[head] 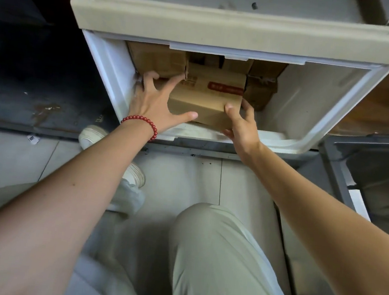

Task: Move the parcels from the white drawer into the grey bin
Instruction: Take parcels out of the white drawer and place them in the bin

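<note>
Item: front parcel [205,102], in white drawer [320,138], 12 o'clock; left hand [155,106], fingers splayed against it; right hand [242,125], fingers clamped round its corner. We should lift it level, then swing to grey bin [343,171], 3 o'clock.

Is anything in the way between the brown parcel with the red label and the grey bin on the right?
Yes. The right wall of the white drawer rises between the parcel and the grey bin, so the parcel likely has to be lifted over it. Nothing else visible blocks the way.
</note>
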